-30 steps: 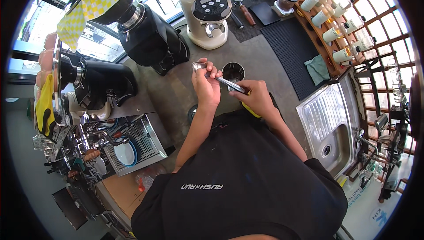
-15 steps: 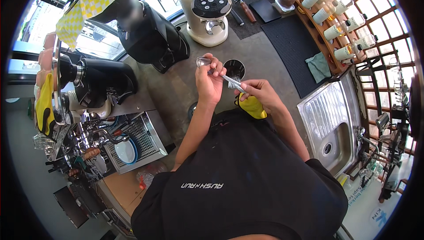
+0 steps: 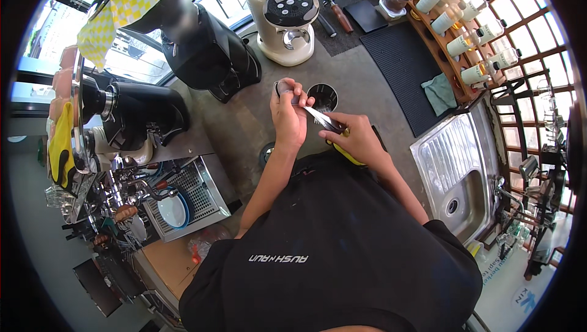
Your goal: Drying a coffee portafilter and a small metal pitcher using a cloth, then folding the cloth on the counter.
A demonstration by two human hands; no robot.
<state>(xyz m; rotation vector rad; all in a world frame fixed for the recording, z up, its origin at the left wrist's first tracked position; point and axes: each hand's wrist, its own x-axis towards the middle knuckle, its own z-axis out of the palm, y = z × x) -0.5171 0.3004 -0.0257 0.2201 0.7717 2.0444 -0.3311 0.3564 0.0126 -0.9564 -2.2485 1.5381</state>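
My left hand (image 3: 290, 117) is closed around the bowl end of a shiny metal spoon (image 3: 283, 87), its rounded bowl by my thumb. The handle slants down to the right, where my right hand (image 3: 356, 139) pinches its far end, which looks dark from reflection. Small prongs, perhaps fork tines, show beside the handle; I cannot tell what they belong to. A yellow cloth (image 3: 347, 154) shows below my right hand, partly hidden by it. Just beyond both hands stands a black cup with holes in its wall (image 3: 324, 96).
A cream grinder (image 3: 288, 44) stands at the back, with a black machine (image 3: 211, 54) left of it. A black ribbed mat (image 3: 400, 75) and bottles on a wooden rack (image 3: 449, 57) lie right. A steel sink (image 3: 458, 176) is near right; an espresso machine (image 3: 143, 191) stands left.
My right hand has turned and shifted slightly at the spoon's handle, covering more of the yellow cloth. The handle now catches light differently. My left hand keeps the bowl end in nearly the same place.
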